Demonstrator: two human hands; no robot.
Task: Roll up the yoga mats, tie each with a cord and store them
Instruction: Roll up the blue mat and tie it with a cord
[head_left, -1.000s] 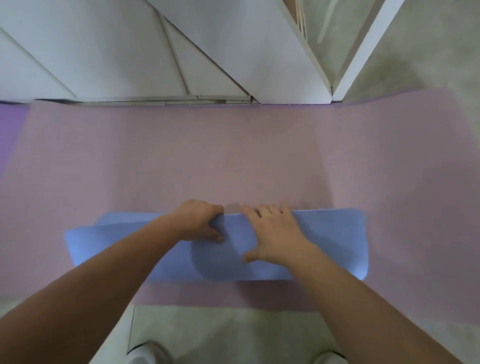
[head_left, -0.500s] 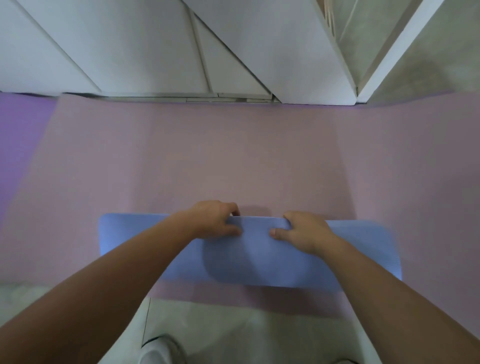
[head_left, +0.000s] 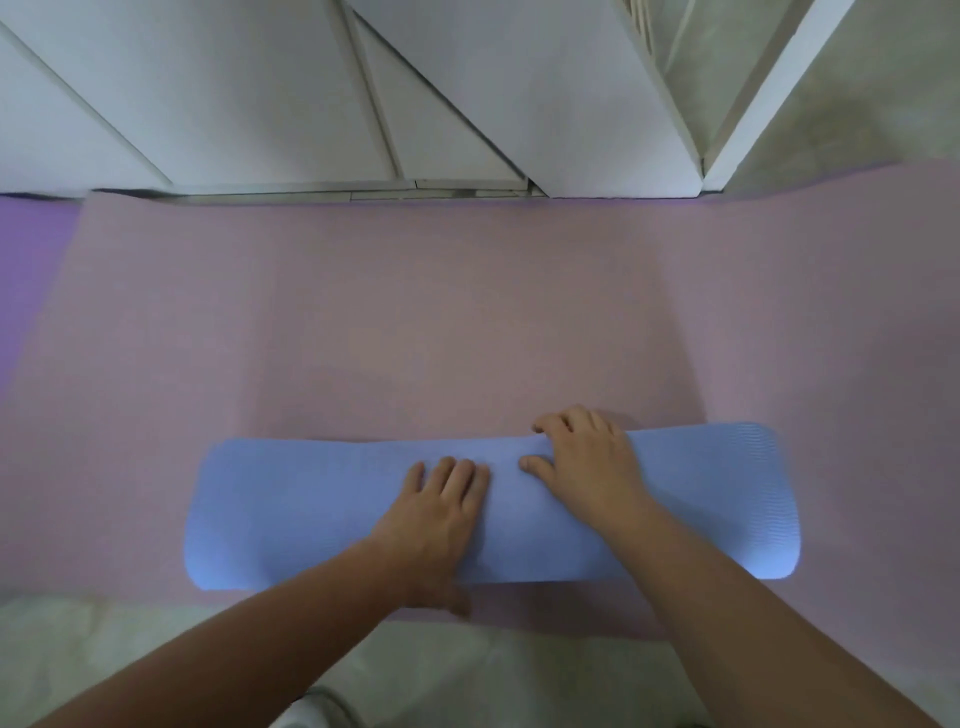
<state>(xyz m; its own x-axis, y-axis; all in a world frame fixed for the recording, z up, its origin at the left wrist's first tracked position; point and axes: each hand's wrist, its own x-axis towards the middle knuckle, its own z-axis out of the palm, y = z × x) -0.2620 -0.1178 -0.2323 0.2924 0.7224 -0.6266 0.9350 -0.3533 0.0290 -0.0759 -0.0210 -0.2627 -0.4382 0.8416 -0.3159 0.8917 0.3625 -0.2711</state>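
Observation:
A blue yoga mat roll (head_left: 291, 514) lies crosswise on a flat pink mat (head_left: 415, 312) spread over the floor. My left hand (head_left: 434, 514) rests flat on top of the roll near its middle, fingers straight. My right hand (head_left: 587, 462) lies just to the right, its fingers curled over the roll's far edge and the thumb pressed on top. No cord is in view.
White folding door panels (head_left: 493, 93) stand along the far edge of the pink mat. A purple mat (head_left: 31, 260) shows at the far left. Pale floor (head_left: 104, 639) lies at the near edge, with my shoe (head_left: 317, 714) at the bottom.
My left hand has let go of the roll's far edge and now lies flat on top, nearer to me. The right hand stays curled over the far edge.

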